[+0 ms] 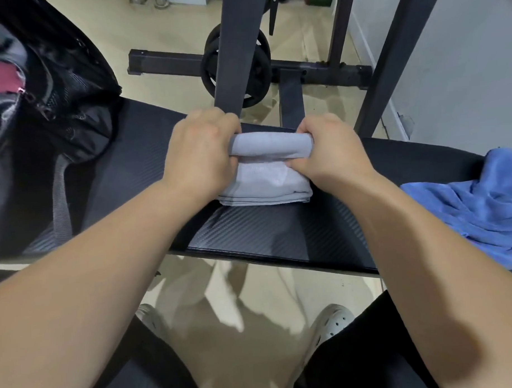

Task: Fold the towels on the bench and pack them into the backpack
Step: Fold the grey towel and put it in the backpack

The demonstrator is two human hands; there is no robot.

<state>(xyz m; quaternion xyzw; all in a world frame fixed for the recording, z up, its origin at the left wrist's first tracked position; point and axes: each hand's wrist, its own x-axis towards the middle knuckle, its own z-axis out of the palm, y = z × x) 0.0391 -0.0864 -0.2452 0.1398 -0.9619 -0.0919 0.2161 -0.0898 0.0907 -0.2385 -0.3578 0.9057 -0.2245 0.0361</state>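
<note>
Grey towel [266, 179], part-rolled, on black bench [279, 233]: left grip [201, 155] and right grip [331, 150] each clench a roll end. Blue towel [467, 215] crumpled at right; backpack [42, 99] open at left.

Both bare forearms reach from the lower corners of the frame toward its centre, converging. The left hand [201, 149] and right hand [331, 150] lie knuckles up, fingers curled, each gripping one end of the rolled fold of the grey towel [272, 144] between them.
</note>
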